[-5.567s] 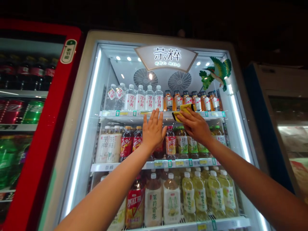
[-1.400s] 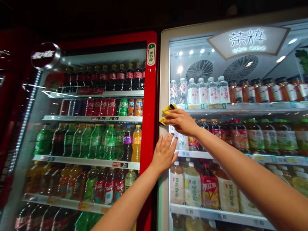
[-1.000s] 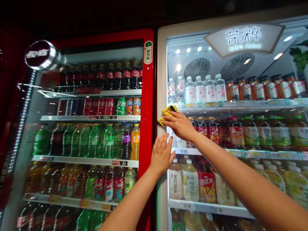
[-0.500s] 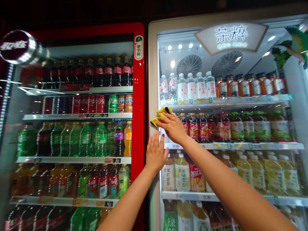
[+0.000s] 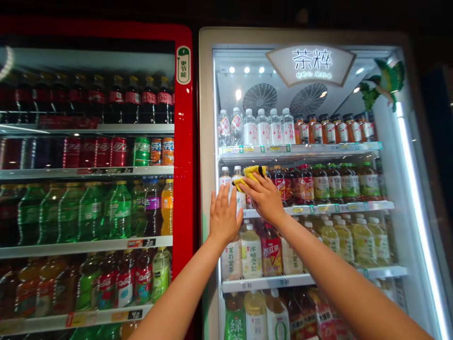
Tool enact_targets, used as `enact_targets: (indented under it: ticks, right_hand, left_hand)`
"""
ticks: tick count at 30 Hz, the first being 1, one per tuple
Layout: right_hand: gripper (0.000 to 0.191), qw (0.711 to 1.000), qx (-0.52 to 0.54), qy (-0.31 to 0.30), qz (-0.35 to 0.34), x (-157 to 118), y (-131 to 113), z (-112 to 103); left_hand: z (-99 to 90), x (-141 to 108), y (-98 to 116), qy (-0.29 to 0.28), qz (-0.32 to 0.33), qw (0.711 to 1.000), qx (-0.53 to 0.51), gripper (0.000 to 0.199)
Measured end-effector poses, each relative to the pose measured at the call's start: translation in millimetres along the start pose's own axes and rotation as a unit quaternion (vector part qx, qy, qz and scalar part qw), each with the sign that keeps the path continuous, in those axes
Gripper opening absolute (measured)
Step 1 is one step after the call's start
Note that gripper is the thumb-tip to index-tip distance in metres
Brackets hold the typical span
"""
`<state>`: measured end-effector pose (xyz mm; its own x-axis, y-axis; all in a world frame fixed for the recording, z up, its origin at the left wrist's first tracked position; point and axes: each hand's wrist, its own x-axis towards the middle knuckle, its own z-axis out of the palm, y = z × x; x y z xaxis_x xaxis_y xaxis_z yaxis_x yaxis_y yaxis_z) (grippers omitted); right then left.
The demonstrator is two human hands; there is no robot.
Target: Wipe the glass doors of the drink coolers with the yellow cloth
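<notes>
My right hand presses a yellow cloth with black edging flat against the glass door of the lit drinks fridge. The cloth shows beyond the fingertips, in front of the second shelf of bottles. Just left of it, my left hand lies against the door near its left frame. Its fingers are stretched upward and nothing is in them. Behind the glass, bottles of pale tea stand below my hands.
A red-framed fridge stands on the left, filled with cola bottles, cans and green bottles. A fan-shaped sign and a green bird-like ornament are at the top of the right fridge. A bright light strip runs down its right side.
My right hand and the cloth have moved right, from the door's left frame onto the glass. My left hand stays near the frame. The view has shifted to the right.
</notes>
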<state>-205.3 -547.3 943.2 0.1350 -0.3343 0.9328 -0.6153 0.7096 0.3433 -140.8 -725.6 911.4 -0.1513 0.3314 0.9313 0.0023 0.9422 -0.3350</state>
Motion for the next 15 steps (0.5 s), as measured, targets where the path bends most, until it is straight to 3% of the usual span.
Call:
enact_targets:
  ticks: [3,6,9,11,15]
  right_hand:
    - [0.047,1.000,-0.016,-0.005,0.005,-22.9,31.8,-16.0]
    - [0.047,0.997,-0.028,0.025,0.065,-8.6,60.3,-26.1]
    - [0.048,0.993,-0.037,0.040,0.107,10.8,63.1,-23.7]
    - [0.051,0.995,-0.042,0.024,0.093,5.7,57.5,-21.5]
    - [0.050,0.999,-0.043,-0.020,0.007,-39.5,69.3,-32.6]
  left_hand:
    - [5.2,11.6,10.5,-0.012,0.025,1.000,-0.014,0.065]
    - [10.8,28.6,19.8,-0.021,0.040,0.999,-0.026,0.067]
    - [15.5,43.2,29.6,-0.019,0.030,0.999,-0.035,0.068]
    - [17.9,47.1,36.0,-0.012,0.016,0.999,-0.036,0.067]
    - [23.6,44.1,45.3,-0.005,0.012,0.999,-0.038,0.067]
